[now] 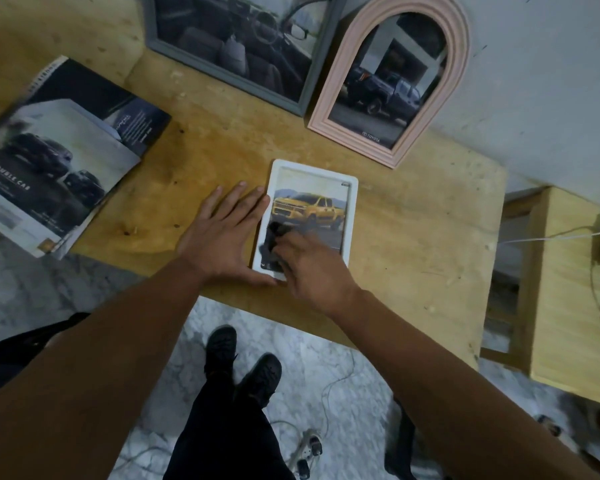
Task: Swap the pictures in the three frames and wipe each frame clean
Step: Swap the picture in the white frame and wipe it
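White frame: I see the white frame point(350, 199) lying flat on the wooden surface point(201, 161) at the centre of the picture, a yellow truck picture behind its glass, its near edge close to the surface's front edge.

Left hand: my left hand point(222, 233) lies flat and spread against the frame's left edge, grasping nothing, only bracing.

Right hand: my right hand point(305, 265) presses a dark cloth point(272, 237) onto the lower part of the glass; the grip is bunched on that cloth, though blur hides the fingers' exact hold.

Other frames: the grey frame point(160, 46) and the pink arched frame point(326, 109) lean against the wall at the top of the picture, touching at their lower corners.

Brochures: a loose stack of brochures point(56, 161) sits at the left, overhanging the surface.

Risk, sliding: I judge a hard wipe toward me could push the frame off the front edge, since the brace only blocks the left side.

Risk, glass: pressing too hard could flex or crack the pane.

Risk, neighbours: a long upward stroke could knock the pink frame and topple both leaning frames.

Risk, streaks: a bunched cloth may miss the corners.
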